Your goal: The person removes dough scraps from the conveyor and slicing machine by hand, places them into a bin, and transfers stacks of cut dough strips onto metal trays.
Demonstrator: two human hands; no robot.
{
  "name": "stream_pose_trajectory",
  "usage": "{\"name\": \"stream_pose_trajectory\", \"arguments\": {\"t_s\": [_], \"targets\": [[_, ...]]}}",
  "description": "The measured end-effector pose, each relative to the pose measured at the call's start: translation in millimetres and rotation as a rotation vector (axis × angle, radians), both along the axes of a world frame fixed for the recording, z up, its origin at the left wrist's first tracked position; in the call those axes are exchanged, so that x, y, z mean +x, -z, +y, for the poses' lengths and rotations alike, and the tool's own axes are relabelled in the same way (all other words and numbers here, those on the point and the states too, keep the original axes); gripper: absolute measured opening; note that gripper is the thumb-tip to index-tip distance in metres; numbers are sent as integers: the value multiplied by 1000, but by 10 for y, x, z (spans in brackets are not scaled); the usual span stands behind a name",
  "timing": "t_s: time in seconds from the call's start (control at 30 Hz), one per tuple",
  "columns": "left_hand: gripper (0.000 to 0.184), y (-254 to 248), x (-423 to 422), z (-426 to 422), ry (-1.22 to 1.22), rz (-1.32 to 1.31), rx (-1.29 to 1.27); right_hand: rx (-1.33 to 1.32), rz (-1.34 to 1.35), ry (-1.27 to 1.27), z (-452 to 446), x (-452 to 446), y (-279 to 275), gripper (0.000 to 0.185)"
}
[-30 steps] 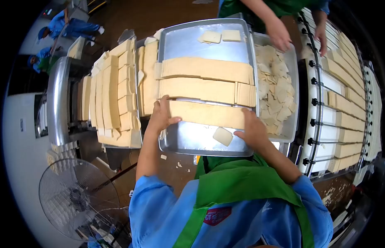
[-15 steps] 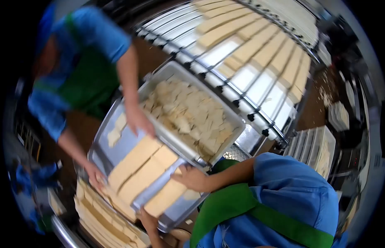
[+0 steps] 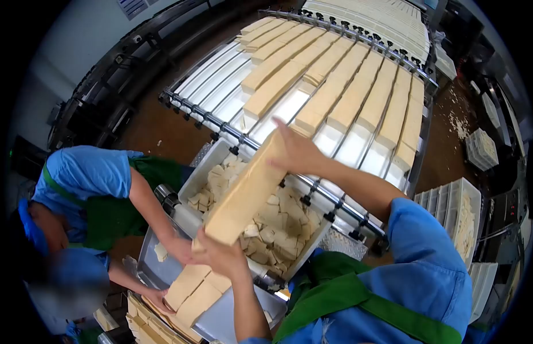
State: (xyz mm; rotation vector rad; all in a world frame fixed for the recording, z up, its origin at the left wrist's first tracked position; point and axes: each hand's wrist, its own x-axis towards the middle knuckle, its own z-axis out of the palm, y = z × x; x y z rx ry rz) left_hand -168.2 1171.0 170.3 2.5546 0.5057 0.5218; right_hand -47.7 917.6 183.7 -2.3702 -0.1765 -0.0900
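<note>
Left hand (image 3: 223, 255) and right hand (image 3: 296, 151) grip the stack (image 3: 246, 186), now off the tray (image 3: 217, 316), above the bin (image 3: 188, 220)

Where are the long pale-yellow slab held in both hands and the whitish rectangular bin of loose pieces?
Long pale-yellow slab (image 3: 247, 186), head view: middle of its upper face.
Whitish rectangular bin (image 3: 200, 174), head view: bare side wall.

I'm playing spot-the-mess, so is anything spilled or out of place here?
Yes: pale crumbs lie scattered on the brown floor at the picture's right. They look spilled, because other pale scraps sit inside the bin.
</note>
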Motion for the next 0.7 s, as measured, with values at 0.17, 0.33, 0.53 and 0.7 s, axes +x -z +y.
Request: {"name": "stream_pose_trajectory", "arguments": {"t_s": [0.17, 0.33, 0.53, 0.7], "targets": [[79, -83, 1091, -716, 41, 54, 3, 145, 1, 253, -620, 1295, 603, 83], [60, 357, 1793, -864, 379, 81, -71, -93, 258, 345, -1155, 2004, 944, 72], [57, 519, 1961, -878, 502, 162, -284, -236, 376, 378, -1324, 2288, 936, 69], [56, 671, 2147, -793, 583, 134, -471, -329, 276, 506, -1318, 2406, 1186, 66]]}}
